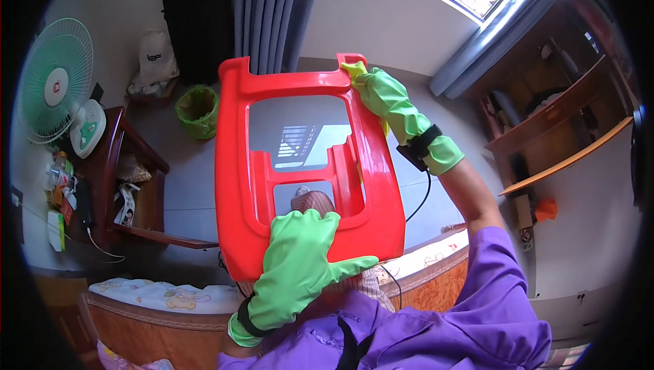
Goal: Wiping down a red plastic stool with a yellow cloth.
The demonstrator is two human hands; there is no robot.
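A red plastic chair or stool (235,186), with a large rectangular opening through its middle, is tilted up in front of me over my lap. My left hand (300,261), in a green rubber glove, lies over its near edge. The fingers bend into the opening and the thumb points out to the right. At the far right corner, my right hand (388,97), also gloved in green, presses a yellow cloth (354,70) against the plastic. Part of the cloth hangs below that hand. The fingertips of both hands are partly hidden.
A green fan (58,88) and small items stand on a dark wooden cabinet (116,145) at left. Behind it are a lined waste bin (197,112) and a white bag (155,56). A wooden shelf unit (558,118) stands right. I sit on a wooden-edged seat (153,319).
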